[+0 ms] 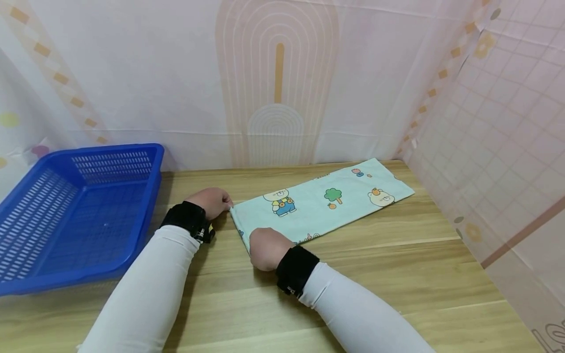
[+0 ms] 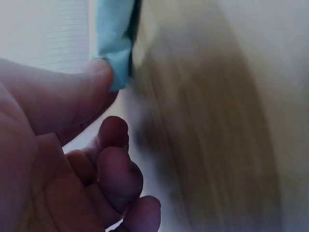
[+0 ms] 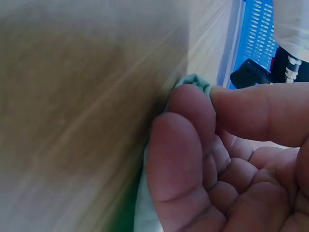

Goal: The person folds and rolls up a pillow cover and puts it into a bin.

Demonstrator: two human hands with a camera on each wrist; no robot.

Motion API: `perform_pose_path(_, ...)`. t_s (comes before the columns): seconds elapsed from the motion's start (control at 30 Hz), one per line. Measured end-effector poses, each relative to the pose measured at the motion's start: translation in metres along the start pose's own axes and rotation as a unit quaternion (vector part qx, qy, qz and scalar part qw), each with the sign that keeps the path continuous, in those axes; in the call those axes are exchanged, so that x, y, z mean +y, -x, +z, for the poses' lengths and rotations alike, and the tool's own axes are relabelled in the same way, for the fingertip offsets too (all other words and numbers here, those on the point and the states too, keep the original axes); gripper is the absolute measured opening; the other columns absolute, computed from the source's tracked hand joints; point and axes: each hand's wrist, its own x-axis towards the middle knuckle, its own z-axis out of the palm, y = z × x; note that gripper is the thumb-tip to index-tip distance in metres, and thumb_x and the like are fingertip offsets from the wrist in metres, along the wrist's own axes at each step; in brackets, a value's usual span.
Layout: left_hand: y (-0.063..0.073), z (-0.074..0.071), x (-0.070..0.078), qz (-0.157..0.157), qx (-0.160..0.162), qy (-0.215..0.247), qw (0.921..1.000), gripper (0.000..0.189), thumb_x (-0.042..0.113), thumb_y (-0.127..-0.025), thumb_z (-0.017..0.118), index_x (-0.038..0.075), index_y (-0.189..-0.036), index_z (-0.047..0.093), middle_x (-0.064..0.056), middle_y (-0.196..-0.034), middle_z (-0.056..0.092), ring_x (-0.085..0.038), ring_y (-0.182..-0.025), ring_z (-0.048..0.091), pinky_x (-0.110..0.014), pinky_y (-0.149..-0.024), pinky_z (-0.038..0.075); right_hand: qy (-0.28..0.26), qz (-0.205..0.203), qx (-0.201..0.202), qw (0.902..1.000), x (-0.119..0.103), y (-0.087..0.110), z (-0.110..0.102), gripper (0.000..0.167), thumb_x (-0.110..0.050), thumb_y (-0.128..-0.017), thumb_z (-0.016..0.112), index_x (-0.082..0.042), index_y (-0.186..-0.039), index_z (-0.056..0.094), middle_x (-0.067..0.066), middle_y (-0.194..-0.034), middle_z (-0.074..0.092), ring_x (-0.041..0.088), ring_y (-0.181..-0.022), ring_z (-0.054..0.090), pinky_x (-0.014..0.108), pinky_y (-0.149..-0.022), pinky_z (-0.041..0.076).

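Note:
A mint-green folded cloth [image 1: 309, 206] printed with cartoon bears, a tree and fruit lies as a long strip slanting up to the right. At its far left corner my left hand [image 1: 212, 202] pinches the fabric; the left wrist view shows thumb and forefinger on the cloth corner [image 2: 113, 43], the other fingers loosely curled beneath. My right hand [image 1: 270, 249] grips the near left corner, which it hides in the head view. Up close, the right wrist view has a small bunched edge of cloth [image 3: 193, 81] between thumb and fingertips.
A blue plastic basket [image 1: 152, 196] with slotted sides stands on the left of the wooden table [image 1: 379, 274], close to my left forearm. Behind the table hangs a pale patterned curtain [image 1: 185, 73], and a similar sheet [image 1: 507, 147] covers the right side.

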Motion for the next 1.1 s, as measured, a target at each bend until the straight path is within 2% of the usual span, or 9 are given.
perform_pose_path(0.03,-0.002,-0.001,0.001,-0.002,-0.005,-0.001,1.0000,0.025,0.020,-0.110,0.053,0.005,-0.108,0.073,-0.007,-0.093,0.068,-0.020,-0.077,0.058,-0.033,-0.073,0.048,0.001,0.001,0.000,1.0000,0.000,0.000,0.000,0.034,-0.011,-0.103,0.060,-0.010,-0.069,0.056,0.000,-0.066,0.047,0.015,-0.058,0.046,0.026,-0.053,0.040)
perform_pose_path(0.1,-0.004,-0.002,0.002,-0.005,-0.013,0.001,0.9999,0.029,0.019,-0.108,0.051,0.006,-0.090,0.070,-0.002,-0.076,0.060,-0.016,-0.065,0.051,-0.029,-0.065,0.044,0.002,0.002,-0.003,1.0000,-0.001,-0.001,0.000,0.036,-0.011,-0.103,0.060,-0.011,-0.067,0.056,0.000,-0.065,0.047,0.016,-0.057,0.046,0.026,-0.052,0.040)
perform_pose_path(0.17,-0.006,-0.003,0.003,-0.003,-0.016,0.004,0.9999,0.033,0.017,-0.103,0.050,0.011,-0.072,0.060,0.004,-0.063,0.048,-0.013,-0.056,0.044,-0.027,-0.060,0.039,0.004,0.003,-0.005,1.0000,-0.001,-0.002,0.000,0.037,-0.011,-0.104,0.059,-0.011,-0.067,0.056,0.000,-0.065,0.047,0.016,-0.057,0.046,0.026,-0.052,0.040)
perform_pose_path(0.27,-0.007,-0.004,0.005,-0.001,-0.017,0.010,0.9998,0.037,0.014,-0.094,0.050,0.018,-0.058,0.042,0.007,-0.054,0.037,-0.011,-0.050,0.036,-0.026,-0.056,0.034,0.007,0.002,-0.006,1.0000,-0.001,-0.003,0.001,0.036,-0.012,-0.104,0.059,-0.012,-0.067,0.056,0.000,-0.065,0.048,0.016,-0.058,0.047,0.026,-0.052,0.041)
perform_pose_path(0.33,-0.007,-0.004,0.006,-0.004,-0.014,0.016,0.9998,0.038,0.014,-0.091,0.052,0.020,-0.056,0.039,0.007,-0.053,0.036,-0.011,-0.050,0.036,-0.026,-0.055,0.033,0.008,0.000,-0.007,0.9999,-0.001,-0.003,0.000,0.035,-0.012,-0.104,0.059,-0.012,-0.068,0.057,0.000,-0.065,0.049,0.016,-0.058,0.048,0.026,-0.053,0.042)
perform_pose_path(0.67,-0.008,-0.006,0.010,-0.037,-0.001,0.016,0.9992,0.041,0.014,-0.091,0.061,0.018,-0.054,0.044,0.006,-0.053,0.042,-0.013,-0.052,0.044,-0.027,-0.055,0.038,0.025,-0.005,-0.007,0.9996,-0.003,-0.003,-0.001,0.028,-0.011,-0.102,0.061,-0.011,-0.074,0.059,0.000,-0.071,0.052,0.016,-0.063,0.050,0.026,-0.057,0.045)
perform_pose_path(0.77,-0.007,-0.006,0.010,-0.046,0.010,0.020,0.9987,0.037,0.014,-0.092,0.064,0.015,-0.057,0.053,0.005,-0.055,0.046,-0.014,-0.054,0.047,-0.027,-0.056,0.040,0.029,-0.003,-0.004,0.9996,-0.004,-0.003,-0.001,0.025,-0.011,-0.101,0.062,-0.010,-0.077,0.060,0.001,-0.073,0.053,0.016,-0.064,0.051,0.026,-0.058,0.046)
perform_pose_path(0.97,-0.003,0.002,0.010,-0.035,0.072,0.040,0.9960,0.013,0.014,-0.096,0.071,0.009,-0.085,0.068,-0.002,-0.076,0.061,-0.019,-0.069,0.056,-0.030,-0.064,0.044,0.034,0.002,0.013,0.9993,-0.005,-0.002,0.002,0.028,-0.011,-0.102,0.062,-0.011,-0.074,0.060,0.000,-0.068,0.051,0.016,-0.060,0.048,0.026,-0.054,0.042)
perform_pose_path(1.1,0.001,0.009,0.012,-0.018,0.103,0.032,0.9941,0.011,0.014,-0.099,0.070,0.010,-0.089,0.069,-0.006,-0.086,0.066,-0.024,-0.077,0.058,-0.036,-0.073,0.047,0.047,0.011,0.039,0.9981,-0.005,0.000,0.003,0.032,-0.011,-0.101,0.064,-0.013,-0.069,0.059,-0.001,-0.065,0.051,0.015,-0.058,0.047,0.027,-0.051,0.043)
